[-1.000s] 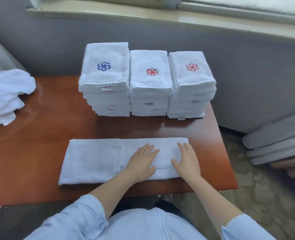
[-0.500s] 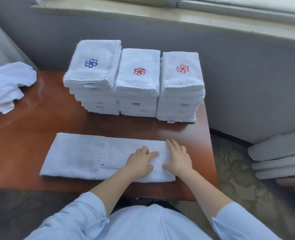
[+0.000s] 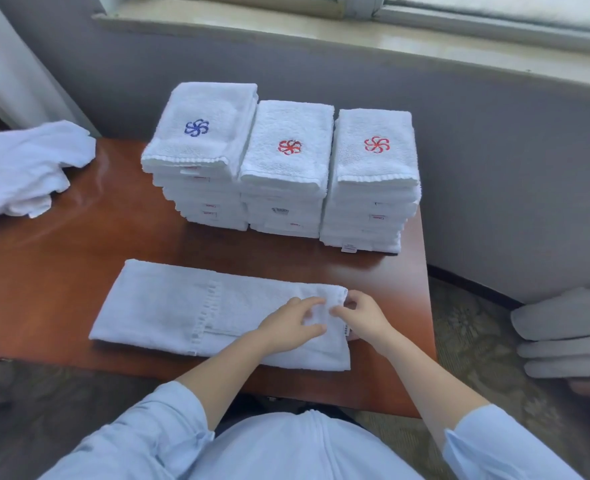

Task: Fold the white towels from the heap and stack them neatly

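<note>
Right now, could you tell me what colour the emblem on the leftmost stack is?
Blue; the emblem shows best in the head view.

Both your forearms reaching forward, left hand (image 3: 291, 327) and right hand (image 3: 364, 317) close together, fingers curled, each pinching the right end of the towel (image 3: 182, 313)

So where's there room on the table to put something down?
Biggest bare patch: tabletop between the unfolded heap, the three towel stacks and the long half-folded towel. A narrow strip runs between that towel and the stacks. Crowded at the right end, where left hand and right hand pinch the towel.
</note>
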A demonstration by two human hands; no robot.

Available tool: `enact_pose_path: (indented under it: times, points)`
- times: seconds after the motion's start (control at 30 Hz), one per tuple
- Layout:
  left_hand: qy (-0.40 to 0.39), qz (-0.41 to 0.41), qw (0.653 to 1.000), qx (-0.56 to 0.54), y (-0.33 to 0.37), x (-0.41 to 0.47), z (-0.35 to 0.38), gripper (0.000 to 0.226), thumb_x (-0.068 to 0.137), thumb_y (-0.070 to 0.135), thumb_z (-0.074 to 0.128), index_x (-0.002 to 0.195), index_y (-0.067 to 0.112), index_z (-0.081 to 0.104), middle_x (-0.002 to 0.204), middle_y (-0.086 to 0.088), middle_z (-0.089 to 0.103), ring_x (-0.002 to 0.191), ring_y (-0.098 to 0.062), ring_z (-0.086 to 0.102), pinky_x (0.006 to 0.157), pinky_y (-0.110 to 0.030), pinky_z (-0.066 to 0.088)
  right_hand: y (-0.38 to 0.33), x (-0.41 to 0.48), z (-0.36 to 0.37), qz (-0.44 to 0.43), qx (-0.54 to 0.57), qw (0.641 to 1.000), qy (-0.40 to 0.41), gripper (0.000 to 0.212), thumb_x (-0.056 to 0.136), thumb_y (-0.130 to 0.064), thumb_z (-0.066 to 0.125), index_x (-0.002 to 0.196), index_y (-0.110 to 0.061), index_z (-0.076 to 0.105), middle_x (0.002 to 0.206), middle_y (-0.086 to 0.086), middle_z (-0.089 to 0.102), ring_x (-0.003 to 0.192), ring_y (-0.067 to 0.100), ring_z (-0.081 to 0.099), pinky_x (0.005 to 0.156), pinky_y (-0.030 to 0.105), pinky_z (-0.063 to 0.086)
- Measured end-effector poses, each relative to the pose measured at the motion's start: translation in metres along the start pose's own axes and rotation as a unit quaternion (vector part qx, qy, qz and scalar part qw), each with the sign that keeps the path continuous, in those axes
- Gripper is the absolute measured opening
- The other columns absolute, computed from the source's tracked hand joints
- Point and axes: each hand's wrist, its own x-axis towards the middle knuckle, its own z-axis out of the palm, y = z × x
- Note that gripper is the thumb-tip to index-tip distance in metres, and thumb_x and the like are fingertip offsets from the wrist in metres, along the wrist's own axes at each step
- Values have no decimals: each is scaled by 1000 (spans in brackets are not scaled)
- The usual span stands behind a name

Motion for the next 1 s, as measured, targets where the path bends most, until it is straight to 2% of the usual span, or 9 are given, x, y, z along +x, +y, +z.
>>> enact_pose_path:
  times: [0.07,0.17,0.27,0.43,0.57,0.7,0.83,0.93,1.0]
  points:
    - [11,-7,994,-110,6,-5,-6,53,78,70,57,127,58,44,118,15,56,104,-2,56,86,-23,49,-10,-3,2,-7,65,998,-18,25,87,-19,63,99,3,61,81,8,59,69,19,63,69,40,60]
    - [42,-10,977,-210,9,-11,-20,49,71,77,59,114,57,48,115,20,59,103,1,58,76,-17,46,-29,-6,10,-30,89,995,-37,28,95,-30,53,91,-10,72,79,2,73,75,15,70,80,39,57]
    - [60,7,969,-239,8,-21,-37,20,86,48,64,103,47,53,100,26,64,91,16,59,67,-6,47,-50,-8,24,-54,98,992,-49,42,103,-34,39,91,-17,75,86,2,77,80,13,67,75,29,47]
    - [77,-33,969,-232,-21,-41,-66,37,86,6,53,116,28,51,106,3,59,91,-5,55,75,-22,46,-82,-10,58,-93,114,988,-48,40,103,-28,35,96,-11,71,82,9,76,75,12,60,71,29,46]
    - [120,-83,950,-276,-48,-63,-101,35,89,5,45,118,22,53,106,-3,60,92,-14,56,73,-27,47,-108,-12,104,-165,140,975,47,28,95,-19,47,77,-17,69,65,-1,68,61,11,58,65,30,44]
    - [140,-80,916,-368,-87,-91,-149,28,81,-3,45,95,17,59,91,-4,62,84,-20,59,67,-29,50,-132,-12,160,-192,99,968,125,29,93,-26,46,69,-25,61,58,-10,55,58,7,51,61,32,42]
    - [154,-84,904,-391,-136,-116,-192,18,74,-1,48,79,15,55,77,1,54,76,-17,51,64,-27,43,-148,-11,207,-194,37,969,151,27,95,-29,43,73,-26,58,68,-10,59,68,10,56,66,38,46]
    - [160,-91,887,-423,-174,-127,-211,25,60,6,49,82,13,59,77,-3,56,72,-20,54,63,-30,45,-155,-7,238,-179,-17,972,150,21,94,-30,44,81,-33,60,74,-17,61,74,5,56,63,32,44]
    - [156,-100,884,-430,-200,-127,-218,26,68,0,47,87,11,60,78,-5,60,70,-22,57,63,-31,47,-157,-5,257,-177,-71,971,143,20,95,-26,46,89,-38,61,76,-18,59,81,1,52,59,28,39]
